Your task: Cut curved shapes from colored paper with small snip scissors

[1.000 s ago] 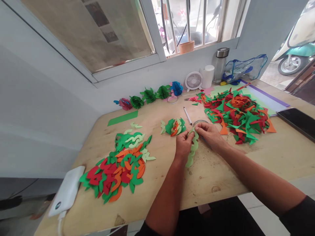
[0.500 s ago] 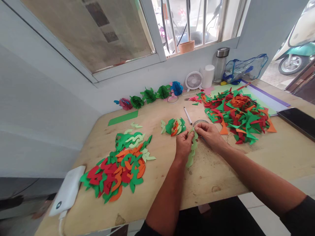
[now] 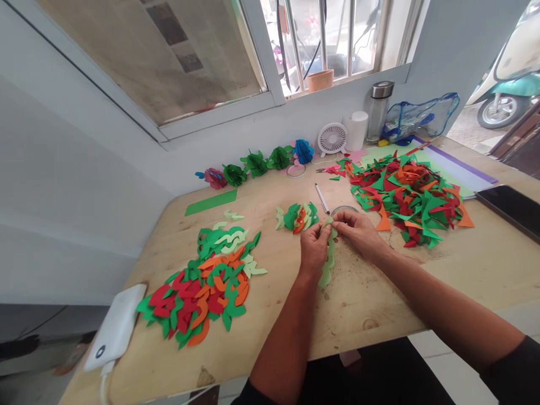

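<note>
A pale green paper strip (image 3: 328, 271) with scalloped edges hangs down from between my fingertips. My left hand (image 3: 314, 246) pinches its upper part from the left. From the right, my right hand (image 3: 356, 229) closes thumb and fingers on the strip's top end. Just beyond my left hand sits a small paper piece (image 3: 300, 217) in green, pale green and orange. A white pen (image 3: 322, 198) lies past my fingertips, and a round clear ring-shaped thing (image 3: 345, 209) is partly hidden behind my right hand.
Cut paper shapes (image 3: 211, 281) are heaped at the left, and paper scraps (image 3: 411, 194) at the right. Folded paper flowers (image 3: 256, 163) line the wall near a small fan (image 3: 332, 139) and a glass bottle (image 3: 378, 112). A phone (image 3: 512, 208) and a power bank (image 3: 116, 326) lie at the sides.
My fingers have shifted very slightly at the top of the pale green strip, with my left hand a touch further left. Everything else on the table stays where it was.
</note>
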Available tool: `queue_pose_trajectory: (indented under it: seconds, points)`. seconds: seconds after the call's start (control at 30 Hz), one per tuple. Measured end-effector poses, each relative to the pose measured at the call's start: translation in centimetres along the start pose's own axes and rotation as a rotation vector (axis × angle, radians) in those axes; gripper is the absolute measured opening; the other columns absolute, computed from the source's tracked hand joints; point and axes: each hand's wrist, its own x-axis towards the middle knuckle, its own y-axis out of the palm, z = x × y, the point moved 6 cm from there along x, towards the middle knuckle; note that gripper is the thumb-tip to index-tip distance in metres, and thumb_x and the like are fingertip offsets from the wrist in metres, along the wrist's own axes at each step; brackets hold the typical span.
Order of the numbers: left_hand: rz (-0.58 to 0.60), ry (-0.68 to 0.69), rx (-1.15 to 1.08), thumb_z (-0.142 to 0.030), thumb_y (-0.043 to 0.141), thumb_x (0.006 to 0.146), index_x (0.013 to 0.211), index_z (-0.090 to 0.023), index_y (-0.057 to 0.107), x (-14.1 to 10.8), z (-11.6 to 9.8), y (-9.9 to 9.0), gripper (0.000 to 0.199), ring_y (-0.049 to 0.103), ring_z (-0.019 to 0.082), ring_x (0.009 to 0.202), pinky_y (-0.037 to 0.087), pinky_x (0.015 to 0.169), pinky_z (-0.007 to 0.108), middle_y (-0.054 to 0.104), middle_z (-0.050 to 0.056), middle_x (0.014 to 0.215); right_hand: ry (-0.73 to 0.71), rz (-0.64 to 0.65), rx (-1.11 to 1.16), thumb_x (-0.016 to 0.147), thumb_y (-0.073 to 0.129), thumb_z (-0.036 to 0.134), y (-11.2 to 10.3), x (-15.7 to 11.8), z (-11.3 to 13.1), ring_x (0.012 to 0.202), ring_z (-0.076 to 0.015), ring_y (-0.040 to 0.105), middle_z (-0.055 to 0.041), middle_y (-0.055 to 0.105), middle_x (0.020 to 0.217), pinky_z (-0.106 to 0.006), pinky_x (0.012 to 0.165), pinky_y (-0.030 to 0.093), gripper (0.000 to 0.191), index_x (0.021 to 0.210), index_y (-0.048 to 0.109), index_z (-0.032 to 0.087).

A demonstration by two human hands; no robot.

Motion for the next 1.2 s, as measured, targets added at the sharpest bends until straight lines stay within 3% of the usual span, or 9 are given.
queue_pose_trajectory:
  seconds: [0.4, 0.6, 0.83, 1.0, 1.2]
  points:
    - [-0.031, 0.055, 0.02, -0.035, 0.062, 0.071, 0.058, -0.014, 0.057, -0.02, -0.44, -0.11, 0.025, 0.044, 0.007, 0.046, 0.039, 0.048, 0.02, 0.052, -0.003, 0.053, -0.011, 0.008, -0.015, 0.065, 0.068, 0.035, 0.01, 0.02, 0.03, 0.057, -0.0108, 0.055, 0.002, 0.056, 0.063, -0.024, 0.054, 0.051, 0.021, 0.071, 0.059, 0.017]
    - [-0.03, 0.064, 0.051, -0.035, 0.06, 0.071, 0.058, -0.015, 0.056, 0.09, -0.14, -0.14, 0.025, 0.045, 0.008, 0.048, 0.035, 0.047, 0.019, 0.05, -0.003, 0.053, -0.017, 0.005, -0.035, 0.066, 0.067, 0.037, -0.05, 0.15, -0.1, 0.056, -0.0102, 0.054, 0.0027, 0.054, 0.062, -0.023, 0.053, 0.049, 0.022, 0.07, 0.058, 0.017]
    - [-0.009, 0.132, 0.172, -0.035, 0.058, 0.074, 0.057, -0.015, 0.053, 0.12, -0.29, -0.16, 0.026, 0.036, 0.006, 0.047, 0.029, 0.046, 0.019, 0.047, -0.004, 0.051, -0.099, -0.001, -0.202, 0.07, 0.058, 0.041, -0.3, 0.43, 0.39, 0.054, -0.0095, 0.046, 0.0033, 0.05, 0.057, -0.022, 0.05, 0.04, 0.025, 0.063, 0.054, 0.018]
    - [-0.007, 0.125, 0.199, -0.036, 0.058, 0.074, 0.057, -0.015, 0.053, 0.09, -0.37, -0.18, 0.027, 0.037, 0.007, 0.049, 0.029, 0.047, 0.02, 0.047, -0.003, 0.052, -0.07, -0.013, -0.197, 0.074, 0.054, 0.043, -0.29, 0.06, 0.75, 0.051, -0.0089, 0.04, 0.0048, 0.044, 0.055, -0.023, 0.048, 0.034, 0.028, 0.061, 0.05, 0.019]
    - [-0.024, 0.103, 0.178, -0.037, 0.06, 0.074, 0.059, -0.014, 0.056, -0.01, -0.26, -0.22, 0.028, 0.037, 0.007, 0.048, 0.028, 0.046, 0.019, 0.046, -0.003, 0.052, -0.084, -0.007, -0.176, 0.072, 0.059, 0.04, -0.34, 0.09, 0.7, 0.057, -0.0107, 0.044, 0.003, 0.049, 0.06, -0.023, 0.053, 0.036, 0.023, 0.065, 0.054, 0.019]
